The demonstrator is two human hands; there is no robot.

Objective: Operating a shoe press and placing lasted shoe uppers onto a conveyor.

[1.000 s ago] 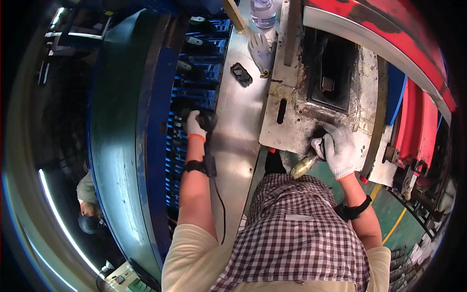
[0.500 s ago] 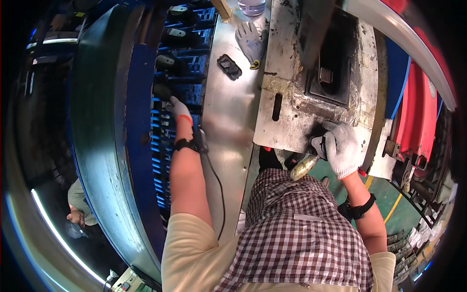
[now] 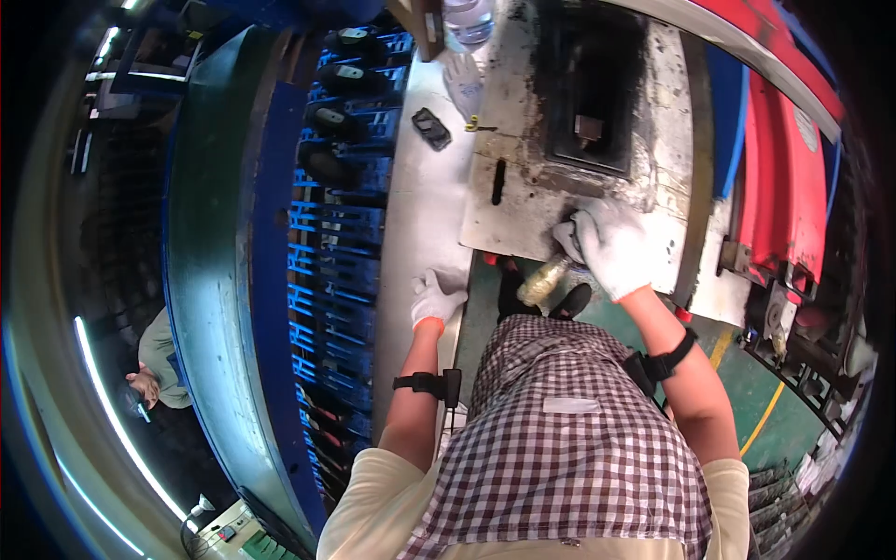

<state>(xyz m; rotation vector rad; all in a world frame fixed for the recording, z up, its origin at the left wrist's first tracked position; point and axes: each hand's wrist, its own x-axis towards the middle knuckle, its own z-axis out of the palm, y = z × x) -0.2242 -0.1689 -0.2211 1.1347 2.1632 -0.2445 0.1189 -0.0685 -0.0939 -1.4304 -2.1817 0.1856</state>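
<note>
Fingers (image 3: 586, 224) of the white-gloved right hand (image 3: 611, 245) are gripping the upper end of a yellowish handle (image 3: 544, 283), which is sticking out past the near edge of the plate (image 3: 521, 224). The left hand (image 3: 438, 299), also white-gloved, is staying over the ledge (image 3: 420, 205) with its fingers curling loosely; I cannot tell whether they are holding anything or touching the metal. Further up the ledge, a dark part (image 3: 431, 129) is lying near a grey glove (image 3: 464, 86), and a clear bottle (image 3: 469, 23) is standing beyond. A black tray (image 3: 597, 164) is sitting in the plate, a small block (image 3: 588, 128) showing inside. Left of the ledge, a blue-slatted rack (image 3: 338, 252) is running alongside, dark pieces (image 3: 331, 117) resting in its upper stretch. A red machine (image 3: 765, 177) is standing at the right, and a co-worker (image 3: 166, 364) is appearing at the far left
</note>
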